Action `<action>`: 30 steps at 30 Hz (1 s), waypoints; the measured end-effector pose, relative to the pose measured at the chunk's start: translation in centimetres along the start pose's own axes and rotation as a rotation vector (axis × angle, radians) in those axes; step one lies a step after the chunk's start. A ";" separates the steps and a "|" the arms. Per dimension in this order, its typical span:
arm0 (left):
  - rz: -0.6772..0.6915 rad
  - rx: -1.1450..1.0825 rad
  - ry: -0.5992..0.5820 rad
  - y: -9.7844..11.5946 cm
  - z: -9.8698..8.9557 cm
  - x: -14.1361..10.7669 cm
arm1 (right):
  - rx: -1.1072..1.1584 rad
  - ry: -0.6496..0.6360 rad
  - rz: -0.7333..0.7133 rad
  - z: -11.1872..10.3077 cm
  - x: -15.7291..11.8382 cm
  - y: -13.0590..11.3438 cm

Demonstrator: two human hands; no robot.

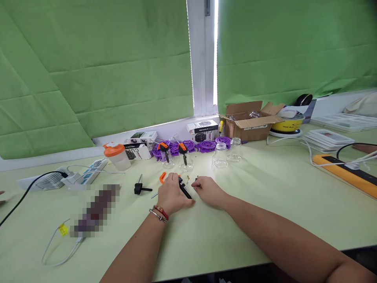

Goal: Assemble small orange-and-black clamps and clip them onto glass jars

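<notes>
My left hand (173, 194) is wrapped over a black sprayer part (185, 188) lying low over the table. An orange trigger piece (162, 177) pokes out beyond its fingers. To the right, my right hand (209, 190) has its thumb and fingertips pinched together at the tabletop; a tiny dark piece shows at the tips, too small to name. Small brass-coloured bits (187, 179) lie between the hands. A black nozzle part with a thin tube (138, 188) rests left of my left hand. Behind stand two clear bottles with orange-and-black sprayer heads (183, 148) and two open clear bottles (220, 156).
An orange-lidded shaker (118, 156), purple plastic pieces (207, 146) and small boxes line the back. An open cardboard box (250, 127) stands back right. Power strips (347, 173) and cables lie on both sides. A blurred object (97, 210) is at left; fingertips (1, 197) show at the far left edge.
</notes>
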State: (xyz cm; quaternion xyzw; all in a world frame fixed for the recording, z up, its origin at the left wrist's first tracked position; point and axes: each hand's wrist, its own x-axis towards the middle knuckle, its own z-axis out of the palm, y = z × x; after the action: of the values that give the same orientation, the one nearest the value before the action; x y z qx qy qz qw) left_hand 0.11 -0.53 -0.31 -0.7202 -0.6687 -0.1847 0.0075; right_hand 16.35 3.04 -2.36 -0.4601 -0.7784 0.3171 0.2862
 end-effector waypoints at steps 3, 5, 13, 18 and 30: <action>0.025 -0.068 0.003 -0.7 -0.2 0.1 | -0.053 0.016 -0.006 -0.1 0.0 0.1; 0.024 -0.175 0.055 -1.7 -0.6 0.4 | -0.100 0.005 -0.024 -0.1 0.0 0.1; -0.031 -0.812 0.353 -6.6 -2.4 1.5 | -0.310 -0.105 -0.159 1.8 -0.9 -0.6; 0.047 -1.073 0.330 -6.7 -2.4 1.5 | -0.604 -0.160 -0.245 3.6 -0.8 -2.1; -0.034 -1.037 0.248 -5.8 -2.6 1.2 | -0.797 -0.201 -0.115 2.6 -0.9 -2.5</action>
State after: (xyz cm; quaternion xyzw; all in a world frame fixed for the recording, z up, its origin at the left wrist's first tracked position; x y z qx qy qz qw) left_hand -6.07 0.55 1.04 -0.5910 -0.4953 -0.5750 -0.2734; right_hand 13.54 0.68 -2.28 -0.4573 -0.8887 0.0179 0.0257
